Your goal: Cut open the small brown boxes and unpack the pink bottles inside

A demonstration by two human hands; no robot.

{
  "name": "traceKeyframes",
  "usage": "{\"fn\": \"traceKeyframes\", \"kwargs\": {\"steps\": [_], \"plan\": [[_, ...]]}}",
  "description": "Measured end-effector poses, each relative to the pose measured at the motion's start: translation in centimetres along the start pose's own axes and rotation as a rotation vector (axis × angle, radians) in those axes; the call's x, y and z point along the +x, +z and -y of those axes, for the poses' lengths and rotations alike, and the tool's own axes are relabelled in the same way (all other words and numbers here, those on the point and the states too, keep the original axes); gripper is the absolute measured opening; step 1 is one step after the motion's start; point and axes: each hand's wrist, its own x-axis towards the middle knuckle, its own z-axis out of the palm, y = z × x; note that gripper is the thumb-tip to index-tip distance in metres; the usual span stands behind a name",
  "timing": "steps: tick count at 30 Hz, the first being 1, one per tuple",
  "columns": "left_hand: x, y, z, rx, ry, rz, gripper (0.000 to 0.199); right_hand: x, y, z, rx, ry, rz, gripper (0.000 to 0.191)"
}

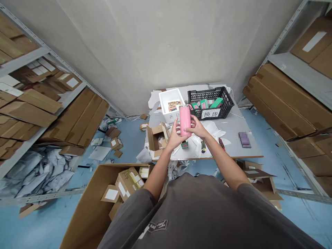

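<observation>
A pink tumbler [185, 119] with a silvery rim and a pink strap loop is held up above the table, close to upright. My left hand [175, 135] grips its left side and lower part. From the right, my right hand [197, 128] closes on it with fingers across its front. Below and left stands an opened cardboard box [155, 141] with its flaps up. Under the tumbler a small green box [184, 144] lies on the table. A yellow-and-black utility knife [203, 146] rests to the right of it.
Behind the tumbler stand a white bin [163, 100] and a black crate [225, 103] of green-and-pink boxes. Papers litter the table [233, 126]. A large carton [85, 204] of parcels is at my left. Loaded shelves [75, 91] flank both sides.
</observation>
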Motion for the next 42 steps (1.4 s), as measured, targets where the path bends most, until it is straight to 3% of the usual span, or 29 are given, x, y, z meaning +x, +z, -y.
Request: {"fn": "traceKeyframes", "kwargs": {"steps": [7, 12, 18, 23, 28, 33, 38, 42], "plan": [[0.0, -0.5, -0.2, -0.166, -0.043, 0.141, 0.125, -0.7, -0.2, 1.1, -0.023, 0.006, 0.117, 0.120], [0.1, -0.5, -1.0, -0.104, -0.046, 0.083, 0.130, -0.9, 0.1, 1.4, -0.116, -0.048, 0.022, 0.118], [0.1, -1.0, -1.9, -0.132, -0.044, 0.171, 0.135, -1.2, -0.1, 1.6, 0.003, -0.033, 0.153, 0.123], [0.0, -1.2, -2.6, -0.094, -0.040, 0.122, 0.139, -1.6, 0.0, 1.5, -0.007, -0.047, 0.081, 0.128], [0.3, -2.0, -3.4, -0.122, -0.033, 0.217, 0.136, -1.4, 0.0, 0.7, 0.039, 0.000, 0.127, 0.130], [0.2, -1.9, -3.2, -0.010, -0.057, 0.145, 0.135, -1.3, 0.8, 0.5, -0.050, -0.023, 0.006, 0.128], [0.1, -1.7, -2.3, -0.109, -0.068, 0.173, 0.134, -1.6, 0.6, 1.1, -0.034, 0.020, 0.069, 0.122], [0.2, -1.5, -2.0, -0.076, -0.070, 0.091, 0.135, -1.6, 0.6, 1.2, -0.073, -0.007, 0.005, 0.120]]}}
